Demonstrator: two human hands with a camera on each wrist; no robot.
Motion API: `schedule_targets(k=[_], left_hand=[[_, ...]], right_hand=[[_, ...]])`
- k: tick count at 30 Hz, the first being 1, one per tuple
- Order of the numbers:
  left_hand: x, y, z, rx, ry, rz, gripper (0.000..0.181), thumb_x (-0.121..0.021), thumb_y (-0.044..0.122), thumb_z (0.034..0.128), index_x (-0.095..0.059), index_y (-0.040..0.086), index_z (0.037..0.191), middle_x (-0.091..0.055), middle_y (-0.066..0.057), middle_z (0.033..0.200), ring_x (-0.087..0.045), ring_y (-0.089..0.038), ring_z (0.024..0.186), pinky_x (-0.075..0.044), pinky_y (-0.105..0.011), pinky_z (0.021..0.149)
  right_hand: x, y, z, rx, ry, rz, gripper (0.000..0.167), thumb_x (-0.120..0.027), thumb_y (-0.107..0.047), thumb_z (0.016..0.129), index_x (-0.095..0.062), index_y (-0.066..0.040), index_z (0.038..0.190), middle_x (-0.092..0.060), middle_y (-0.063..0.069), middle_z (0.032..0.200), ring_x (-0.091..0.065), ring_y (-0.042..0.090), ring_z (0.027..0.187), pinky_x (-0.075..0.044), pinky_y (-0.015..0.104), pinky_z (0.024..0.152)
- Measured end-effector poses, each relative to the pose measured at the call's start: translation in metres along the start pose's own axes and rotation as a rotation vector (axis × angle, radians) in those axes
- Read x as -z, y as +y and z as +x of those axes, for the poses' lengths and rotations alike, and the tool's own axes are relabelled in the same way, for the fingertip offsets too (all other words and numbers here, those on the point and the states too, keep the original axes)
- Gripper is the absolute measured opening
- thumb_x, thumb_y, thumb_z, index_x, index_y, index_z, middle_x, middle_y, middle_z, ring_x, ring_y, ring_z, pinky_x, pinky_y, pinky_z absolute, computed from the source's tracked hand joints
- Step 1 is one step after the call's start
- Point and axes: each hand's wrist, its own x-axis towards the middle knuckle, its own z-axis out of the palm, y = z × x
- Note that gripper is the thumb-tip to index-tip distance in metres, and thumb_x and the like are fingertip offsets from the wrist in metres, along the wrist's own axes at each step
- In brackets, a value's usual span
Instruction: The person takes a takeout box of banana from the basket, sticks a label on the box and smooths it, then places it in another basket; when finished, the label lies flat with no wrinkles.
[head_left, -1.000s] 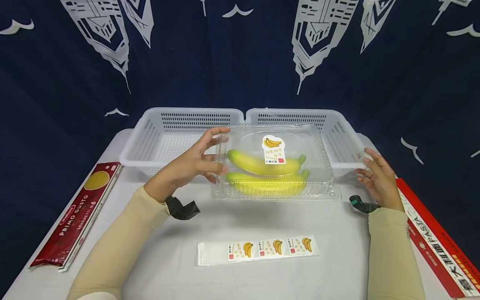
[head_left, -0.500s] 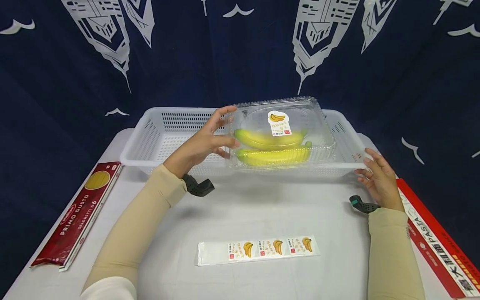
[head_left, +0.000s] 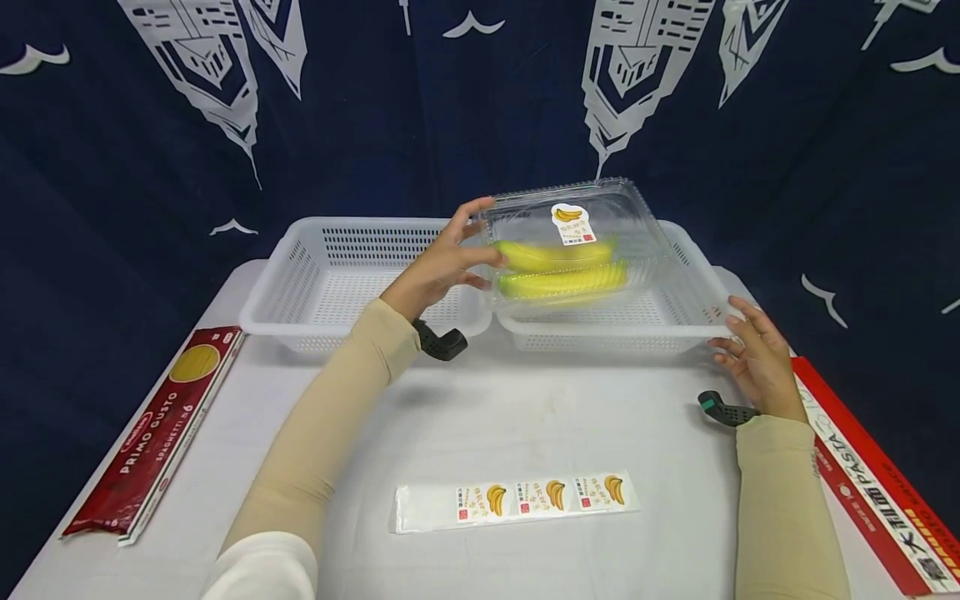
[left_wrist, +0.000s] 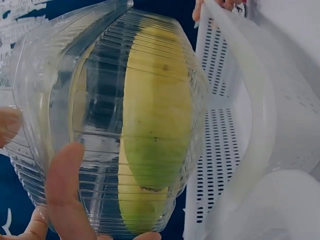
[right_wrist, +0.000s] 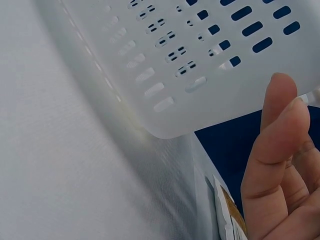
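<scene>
My left hand (head_left: 453, 262) grips the left end of a clear plastic clamshell container (head_left: 645, 242). Inside lie two bananas (head_left: 558, 282), and a banana sticker (head_left: 573, 223) is on the lid. The container is tilted, raised over the right white basket (head_left: 600, 336). In the left wrist view the thumb (left_wrist: 67, 190) presses the ribbed side of the container. At the right basket's front right corner, my right hand (head_left: 761, 362) holds the rim; the right wrist view shows the thumb (right_wrist: 277, 145) and a finger at that edge.
A second white basket (head_left: 273, 327) stands beside it on the left. A strip of banana stickers (head_left: 517, 500) lies at the table's front. Red spaghetti packet (head_left: 153, 429) lies left, red pasta packet (head_left: 873, 475) right. A dark patterned curtain (head_left: 420, 108) hangs behind.
My left hand has carried the container up, away from me and rightward, from in front of the baskets to over the right one. My right hand stays at the rim.
</scene>
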Motion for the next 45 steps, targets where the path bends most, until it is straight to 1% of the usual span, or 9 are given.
schedule_targets(k=[8, 17, 22, 25, 29, 33, 35, 40, 45], left_hand=[[-0.007, -0.012, 0.025, 0.017, 0.043, -0.024, 0.091, -0.074, 0.003, 0.0939, -0.032, 0.034, 0.168, -0.016, -0.01, 0.178, -0.067, -0.034, 0.123, -0.061, -0.04, 0.077], [-0.023, -0.018, 0.043, 0.067, 0.054, -0.001, 0.092, -0.074, 0.004, 0.0951, -0.029, 0.033, 0.17, -0.011, -0.014, 0.18, -0.059, -0.035, 0.14, -0.063, -0.045, 0.089], [-0.032, -0.021, 0.054, 0.091, 0.044, -0.001, 0.092, -0.074, 0.005, 0.0957, -0.028, 0.031, 0.171, -0.007, -0.016, 0.18, -0.047, -0.033, 0.151, -0.063, -0.037, 0.081], [-0.037, -0.023, 0.059, 0.103, 0.041, -0.002, 0.093, -0.074, 0.004, 0.0943, -0.028, 0.03, 0.172, -0.006, -0.017, 0.18, -0.041, -0.033, 0.155, -0.063, -0.038, 0.081], [-0.044, -0.026, 0.064, 0.122, 0.039, 0.03, 0.093, -0.075, 0.005, 0.0943, -0.029, 0.03, 0.171, -0.008, -0.017, 0.18, -0.05, -0.034, 0.148, -0.062, -0.04, 0.086], [-0.05, -0.029, 0.067, 0.136, 0.047, 0.037, 0.092, -0.076, 0.006, 0.0946, -0.031, 0.03, 0.171, -0.013, -0.017, 0.179, -0.058, -0.032, 0.138, -0.061, -0.036, 0.079], [-0.053, -0.03, 0.069, 0.14, 0.05, 0.03, 0.093, -0.076, 0.005, 0.0937, -0.031, 0.029, 0.171, -0.021, -0.016, 0.177, -0.061, -0.03, 0.133, -0.06, -0.034, 0.076], [-0.058, -0.034, 0.073, 0.14, 0.052, 0.026, 0.093, -0.077, 0.005, 0.0931, -0.03, 0.026, 0.172, -0.032, -0.017, 0.171, -0.064, -0.028, 0.123, -0.06, -0.032, 0.072], [-0.061, -0.035, 0.076, 0.151, 0.056, 0.048, 0.093, -0.075, 0.006, 0.0933, -0.029, 0.023, 0.172, -0.031, -0.019, 0.172, -0.062, -0.027, 0.123, -0.06, -0.03, 0.072]], right_hand=[[0.001, 0.0, 0.0, 0.003, -0.001, -0.004, 0.034, -0.062, -0.015, 0.112, -0.067, -0.027, 0.143, -0.059, -0.005, 0.134, -0.075, 0.019, 0.085, -0.064, 0.026, 0.068], [0.001, 0.0, 0.0, 0.003, 0.007, -0.005, 0.036, -0.062, -0.015, 0.112, -0.064, -0.026, 0.145, -0.063, -0.006, 0.132, -0.075, 0.019, 0.085, -0.064, 0.026, 0.068], [0.001, 0.0, 0.0, 0.001, 0.012, -0.001, 0.036, -0.063, -0.016, 0.111, -0.064, -0.026, 0.146, -0.062, -0.006, 0.133, -0.075, 0.019, 0.085, -0.064, 0.026, 0.068], [0.002, 0.0, 0.0, 0.004, 0.008, 0.004, 0.036, -0.063, -0.015, 0.111, -0.065, -0.026, 0.145, -0.062, -0.005, 0.133, -0.075, 0.019, 0.084, -0.064, 0.026, 0.068], [0.002, 0.0, 0.001, 0.0, 0.016, -0.006, 0.037, -0.063, -0.016, 0.111, -0.063, -0.027, 0.146, -0.058, -0.005, 0.136, -0.075, 0.019, 0.085, -0.064, 0.026, 0.069], [0.001, 0.001, 0.002, 0.0, 0.025, -0.006, 0.036, -0.063, -0.016, 0.111, -0.064, -0.027, 0.146, -0.055, -0.004, 0.136, -0.074, 0.019, 0.085, -0.064, 0.026, 0.069], [0.001, 0.001, 0.002, 0.001, 0.025, -0.001, 0.035, -0.063, -0.016, 0.111, -0.065, -0.026, 0.145, -0.055, -0.003, 0.136, -0.074, 0.02, 0.084, -0.064, 0.026, 0.068], [0.001, 0.002, 0.001, 0.004, 0.025, -0.003, 0.036, -0.063, -0.016, 0.111, -0.064, -0.026, 0.146, -0.056, -0.003, 0.136, -0.074, 0.019, 0.084, -0.064, 0.026, 0.068], [0.001, 0.003, 0.002, 0.012, 0.018, 0.004, 0.036, -0.062, -0.015, 0.112, -0.065, -0.026, 0.145, -0.059, -0.004, 0.135, -0.074, 0.02, 0.085, -0.064, 0.026, 0.068]])
